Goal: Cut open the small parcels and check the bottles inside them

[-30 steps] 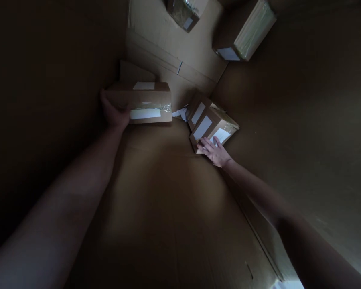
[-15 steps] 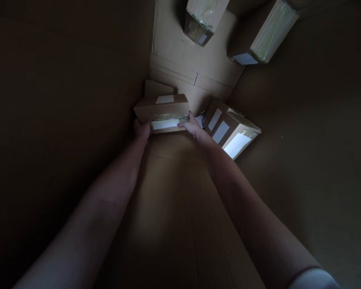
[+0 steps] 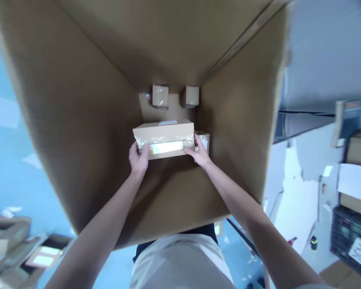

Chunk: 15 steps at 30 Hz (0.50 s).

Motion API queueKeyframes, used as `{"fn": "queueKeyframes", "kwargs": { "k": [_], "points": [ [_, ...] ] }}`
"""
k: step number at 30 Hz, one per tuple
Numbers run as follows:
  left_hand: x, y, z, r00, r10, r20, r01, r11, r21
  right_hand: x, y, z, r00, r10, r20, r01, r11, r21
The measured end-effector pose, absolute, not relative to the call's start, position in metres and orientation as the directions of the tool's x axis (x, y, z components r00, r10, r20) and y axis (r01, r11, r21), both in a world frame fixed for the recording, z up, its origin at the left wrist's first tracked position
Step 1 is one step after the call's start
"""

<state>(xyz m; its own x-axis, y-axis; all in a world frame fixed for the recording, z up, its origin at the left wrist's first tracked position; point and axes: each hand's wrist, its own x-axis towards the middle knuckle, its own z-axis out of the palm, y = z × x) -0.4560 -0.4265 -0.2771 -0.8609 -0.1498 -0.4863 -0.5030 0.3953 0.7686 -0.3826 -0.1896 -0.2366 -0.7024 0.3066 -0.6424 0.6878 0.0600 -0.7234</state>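
Note:
A taped brown cardboard box with white labels is held between my two hands, inside a tall open carton. My left hand grips its left end, thumb on the near face. At the right end, my right hand has its thumb on the near face and its fingers round the side. Behind my right hand, another labelled box is partly hidden. Two small taped boxes stand at the carton's far end, one on the left and one on the right.
Open boxes lie on the blue floor at the lower left. At the right are a dark crate, stacked cardboard and a small black and yellow item. The carton's blurred edges surround my arms.
The held box has come up, closer to me, and off the carton's bottom. The view has pulled back, so the carton's rim and the room outside now show.

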Motion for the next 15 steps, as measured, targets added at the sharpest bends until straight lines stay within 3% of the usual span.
{"fn": "queueKeyframes", "kwargs": {
  "k": [3, 8, 11, 15],
  "points": [
    [-0.463, -0.415, -0.185, -0.951, -0.027, -0.308, -0.294, 0.386, 0.874, -0.368, -0.178, -0.145, -0.746, 0.436, -0.503, 0.532, -0.064, -0.845],
    [-0.448, -0.386, -0.052, -0.978, 0.191, -0.087, -0.024, 0.311, 0.950, -0.315, -0.142, -0.019, -0.799, 0.568, -0.200, 0.236, -0.011, -0.972],
    [-0.419, -0.350, 0.008, -0.939, 0.337, -0.066, 0.022, 0.249, 0.968, -0.271, -0.100, 0.040, -0.744, 0.667, -0.042, 0.112, 0.062, -0.992],
    [-0.360, -0.268, 0.058, -0.833, 0.539, -0.123, -0.041, 0.162, 0.986, -0.197, -0.015, 0.091, -0.631, 0.773, 0.074, 0.097, 0.173, -0.980]
  ]
}}
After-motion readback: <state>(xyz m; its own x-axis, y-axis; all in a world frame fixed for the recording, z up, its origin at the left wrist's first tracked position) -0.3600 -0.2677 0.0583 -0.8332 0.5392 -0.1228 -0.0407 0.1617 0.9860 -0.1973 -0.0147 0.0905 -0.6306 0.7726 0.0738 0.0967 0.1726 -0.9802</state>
